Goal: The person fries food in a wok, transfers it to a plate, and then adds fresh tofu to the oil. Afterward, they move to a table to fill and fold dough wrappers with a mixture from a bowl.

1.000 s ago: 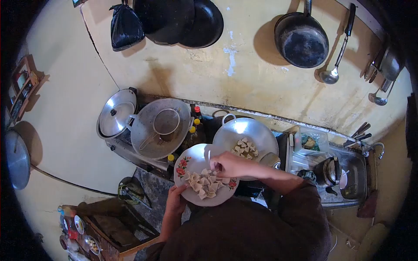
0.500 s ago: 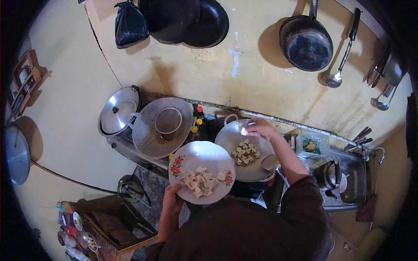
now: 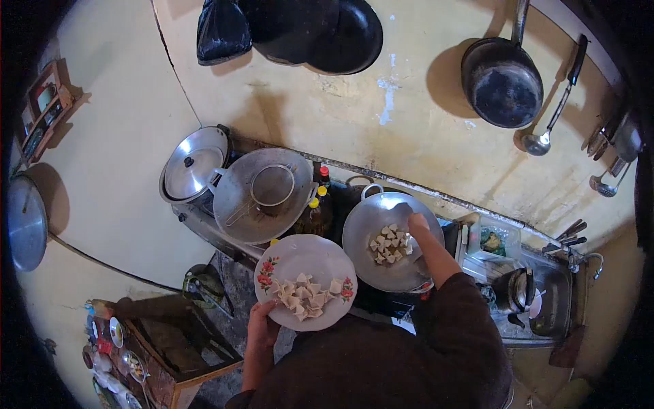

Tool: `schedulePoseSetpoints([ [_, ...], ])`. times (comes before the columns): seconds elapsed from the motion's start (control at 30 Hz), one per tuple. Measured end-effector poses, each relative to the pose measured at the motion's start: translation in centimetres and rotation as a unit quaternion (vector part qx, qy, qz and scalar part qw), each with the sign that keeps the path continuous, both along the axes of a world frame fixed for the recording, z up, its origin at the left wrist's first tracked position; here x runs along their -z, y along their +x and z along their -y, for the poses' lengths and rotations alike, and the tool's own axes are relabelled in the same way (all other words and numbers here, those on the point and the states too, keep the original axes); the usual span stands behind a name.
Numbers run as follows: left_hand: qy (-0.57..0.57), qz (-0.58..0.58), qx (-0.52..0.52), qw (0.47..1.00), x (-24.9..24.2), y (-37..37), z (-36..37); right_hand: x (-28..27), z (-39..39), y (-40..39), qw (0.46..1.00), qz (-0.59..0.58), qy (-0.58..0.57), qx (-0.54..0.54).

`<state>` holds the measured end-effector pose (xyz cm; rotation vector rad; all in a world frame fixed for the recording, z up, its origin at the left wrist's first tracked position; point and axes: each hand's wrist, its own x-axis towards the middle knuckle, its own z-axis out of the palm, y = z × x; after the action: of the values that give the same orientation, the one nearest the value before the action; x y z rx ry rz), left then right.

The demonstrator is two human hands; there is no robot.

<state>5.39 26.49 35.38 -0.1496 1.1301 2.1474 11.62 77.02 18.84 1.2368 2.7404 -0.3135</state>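
Note:
My left hand [image 3: 262,326] grips the rim of a white plate [image 3: 310,253] with red flowers, thumb over its edge. Small pale, angular, dough-like pieces [image 3: 300,296] lie heaped on the plate. To its right is a grey metal wok [image 3: 357,235] with more such pale pieces [image 3: 390,244] gathered at its bottom. Over the right side of the wok is my right hand [image 3: 417,222], its fingers drawn together and largely hidden; I cannot tell what is in them. A spatula blade [image 3: 422,266] shows partly by my right forearm.
Left of the plate, a second wok [image 3: 235,184] holds a round strainer [image 3: 272,185]. Beyond it stands a lidded pot [image 3: 197,160]. Bottles [image 3: 320,204] stand between the woks. At right are a plastic container [image 3: 494,238], a kettle [image 3: 512,290] and a sink [image 3: 555,300].
My right hand has moved from the wok's far side down and right, nearer its right rim. The plate has shifted slightly left and down. The whole view has swung a little.

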Motion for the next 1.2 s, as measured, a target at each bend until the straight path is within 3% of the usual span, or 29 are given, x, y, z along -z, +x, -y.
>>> schedulePoseSetpoints([
  [0.13, -0.01, 0.004, -0.003, 1.0, 1.0, -0.2, 0.5, -4.2, 1.1, -0.6, 0.994, -0.042, 0.085, -0.05],
  [0.2, -0.016, 0.011, -0.005, 1.0, 0.4, -0.1, 0.0, -6.2, 1.2, -1.7, 0.979, -0.168, 0.086, -0.079],
  [0.3, -0.027, 0.013, 0.007, 1.0, 0.7, -0.3, -0.3, -14.7, 6.9, -2.3, 0.935, -0.305, -0.09, -0.155],
  [0.4, -0.02, 0.006, 0.03, 0.999, 0.2, -0.2, -1.1, -21.4, 14.5, -2.3, 0.82, -0.406, -0.261, -0.307],
  [0.47, -0.008, 0.001, 0.037, 0.999, -0.4, 0.1, -1.9, -24.7, 18.5, -1.5, 0.814, -0.309, -0.325, -0.37],
  [0.53, -0.023, 0.002, 0.057, 0.998, -0.8, 0.3, -2.4, -25.1, 21.1, -1.4, 0.78, -0.29, -0.292, -0.472],
  [0.57, -0.023, 0.0, 0.056, 0.998, -1.1, 0.5, -2.5, -24.5, 21.9, -1.5, 0.779, -0.291, -0.29, -0.474],
  [0.63, -0.026, 0.003, 0.066, 0.997, -1.5, 0.7, -2.8, -23.0, 22.9, -2.0, 0.721, -0.293, -0.167, -0.605],
  [0.77, -0.037, -0.018, 0.082, 0.996, -1.2, 0.9, -2.7, -23.1, 23.9, -1.9, 0.763, -0.182, -0.124, -0.607],
  [0.9, -0.028, -0.005, 0.065, 0.997, -0.6, 0.9, -2.5, -22.4, 22.8, -2.5, 0.787, -0.175, -0.163, -0.569],
  [0.97, -0.017, 0.003, 0.056, 0.998, -0.4, 0.9, -2.2, -24.0, 21.3, -2.5, 0.766, -0.303, -0.356, -0.441],
  [1.1, -0.033, 0.008, 0.04, 0.999, 0.5, 0.6, -0.5, -19.9, 15.0, -4.7, 0.809, -0.358, -0.367, -0.287],
  [1.17, -0.034, 0.009, 0.033, 0.999, 0.8, 0.5, 0.2, -16.9, 12.2, -5.2, 0.878, -0.328, -0.266, -0.223],
  [1.2, -0.022, 0.0, 0.023, 1.0, 0.7, 0.5, 0.4, -15.4, 11.1, -5.3, 0.878, -0.329, -0.266, -0.224],
])
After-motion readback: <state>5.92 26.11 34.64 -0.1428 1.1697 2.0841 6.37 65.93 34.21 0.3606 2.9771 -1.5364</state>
